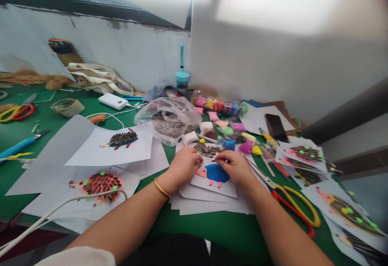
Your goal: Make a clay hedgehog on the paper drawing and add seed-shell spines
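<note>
On a stack of white paper sheets (194, 206) lies a card with a hedgehog (217, 173), its body blue clay, its face and feet pink. My right hand (235, 167) is above the blue body, thumb and fingertips pinched on a small dark sunflower seed (214, 161). At the card's upper left, my left hand (184, 164) rests with curled fingers pressed together; what they hold, if anything, is hidden. Just beyond both hands is a pile of striped sunflower seeds (207, 149) on paper.
Scissors (287, 199) lie by my right forearm. Finished hedgehog pictures (345, 209) are at the right, others (103, 187) at the left. Behind are a plastic bag of seeds (171, 120), clay packets (228, 144) and a phone (275, 126). A white cable (60, 204) crosses the left side.
</note>
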Motion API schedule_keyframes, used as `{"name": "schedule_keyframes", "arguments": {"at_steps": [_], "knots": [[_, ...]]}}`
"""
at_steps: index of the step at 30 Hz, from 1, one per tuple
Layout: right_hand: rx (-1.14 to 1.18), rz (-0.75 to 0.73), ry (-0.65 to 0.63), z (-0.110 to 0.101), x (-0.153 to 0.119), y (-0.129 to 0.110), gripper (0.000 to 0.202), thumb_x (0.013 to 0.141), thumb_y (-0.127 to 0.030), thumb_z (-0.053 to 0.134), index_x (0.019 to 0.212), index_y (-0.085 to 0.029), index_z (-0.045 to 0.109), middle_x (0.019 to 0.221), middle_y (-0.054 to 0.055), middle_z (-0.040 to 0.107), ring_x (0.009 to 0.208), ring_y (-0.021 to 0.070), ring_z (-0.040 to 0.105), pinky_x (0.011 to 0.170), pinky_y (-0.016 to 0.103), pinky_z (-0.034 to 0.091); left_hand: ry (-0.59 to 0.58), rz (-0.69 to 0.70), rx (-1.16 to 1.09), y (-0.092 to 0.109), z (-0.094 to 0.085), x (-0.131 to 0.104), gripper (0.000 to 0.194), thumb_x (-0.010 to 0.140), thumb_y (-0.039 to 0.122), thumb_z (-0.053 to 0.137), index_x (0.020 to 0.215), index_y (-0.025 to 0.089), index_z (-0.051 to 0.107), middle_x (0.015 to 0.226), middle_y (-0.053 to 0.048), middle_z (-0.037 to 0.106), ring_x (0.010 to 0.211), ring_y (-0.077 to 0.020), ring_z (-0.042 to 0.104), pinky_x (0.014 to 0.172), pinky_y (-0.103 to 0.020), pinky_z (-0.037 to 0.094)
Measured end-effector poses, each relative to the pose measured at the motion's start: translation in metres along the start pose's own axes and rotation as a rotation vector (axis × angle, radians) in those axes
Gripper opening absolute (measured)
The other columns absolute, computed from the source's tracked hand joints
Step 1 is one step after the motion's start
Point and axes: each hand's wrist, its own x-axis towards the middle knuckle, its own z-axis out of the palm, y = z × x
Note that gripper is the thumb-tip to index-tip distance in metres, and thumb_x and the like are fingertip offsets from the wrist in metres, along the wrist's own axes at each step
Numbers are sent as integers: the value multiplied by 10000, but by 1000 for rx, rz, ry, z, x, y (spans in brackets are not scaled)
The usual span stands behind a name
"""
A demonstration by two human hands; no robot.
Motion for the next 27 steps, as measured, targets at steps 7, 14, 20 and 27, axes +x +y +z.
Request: {"name": "schedule_keyframes", "arguments": {"at_steps": [7, 14, 20, 27], "knots": [[-80, -34, -53, 12, -4, -14, 154, 844, -184, 562, 892, -225, 702, 921, 37, 714, 873, 210, 634, 784, 335, 483, -36, -31, -52, -3, -2, 4, 136, 779, 178, 693, 869, 244, 771, 881, -47, 672, 870, -218, 624, 818, -337, 479], [-110, -126, -106, 12, -4, -21, 165, 848, -162, 559, 834, -236, 705, 888, 38, 695, 877, 214, 627, 791, 343, 484, -19, -41, -75, -2, -3, 3, 128, 764, 167, 707, 849, 240, 770, 875, -57, 670, 860, -230, 624, 795, -351, 478], [-47, -163, -26, 14, -5, -22, 142, 869, -189, 549, 862, -225, 686, 885, 45, 697, 880, 221, 616, 807, 361, 470, 42, 27, -130, 4, -3, 2, 134, 780, 260, 759, 913, 266, 772, 938, -41, 686, 918, -225, 618, 836, -355, 456], [44, -118, -10, 10, -6, -24, 96, 858, -231, 577, 870, -222, 672, 867, 31, 684, 838, 203, 616, 762, 328, 477, 102, 109, -217, 8, -5, 6, 57, 846, 237, 709, 823, 216, 757, 834, -31, 696, 836, -186, 619, 792, -323, 447]]}}
